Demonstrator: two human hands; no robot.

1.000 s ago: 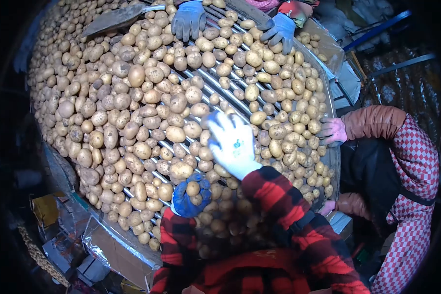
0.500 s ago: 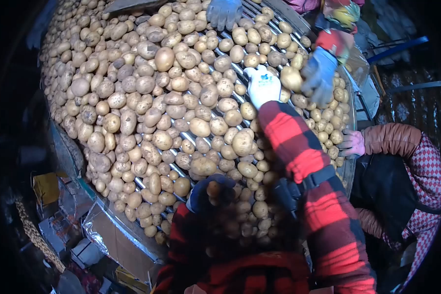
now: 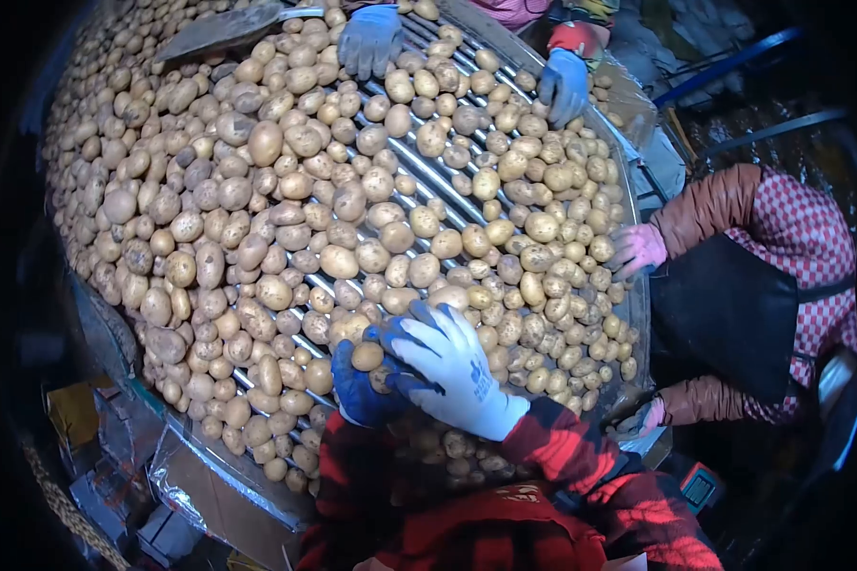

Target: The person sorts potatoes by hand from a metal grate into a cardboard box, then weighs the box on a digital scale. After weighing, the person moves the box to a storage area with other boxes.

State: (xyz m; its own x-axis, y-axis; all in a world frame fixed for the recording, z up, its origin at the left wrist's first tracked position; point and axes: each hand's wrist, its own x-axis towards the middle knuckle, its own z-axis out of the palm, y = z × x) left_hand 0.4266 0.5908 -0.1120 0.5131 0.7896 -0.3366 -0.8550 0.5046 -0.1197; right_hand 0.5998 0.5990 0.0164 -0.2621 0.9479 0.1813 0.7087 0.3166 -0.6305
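Note:
My left hand (image 3: pixel 354 392), in a blue glove, is cupped palm up near the front edge of the potato heap. Its fingers curl around a small potato (image 3: pixel 368 356), and part of a second one shows beside it. My right hand (image 3: pixel 452 366), in a white glove with blue-grey fingertips, bends over the left hand from the right and meets it. Whatever lies under its palm is hidden. Many loose potatoes (image 3: pixel 300 214) surround both hands on a bed of metal rollers (image 3: pixel 428 169).
Across the rollers are a co-worker's grey-blue gloved hand (image 3: pixel 370 40) and a blue gloved hand (image 3: pixel 564 86). At the right edge, another person's pink glove (image 3: pixel 638 249) touches the potatoes. A flat board (image 3: pixel 221 30) rests on the heap at the back. Foil-edged cardboard (image 3: pixel 214 485) lines the front left.
My right hand has drawn back from the middle of the rollers to my left hand. The view has shifted. The co-worker's blue glove has moved away from a large potato.

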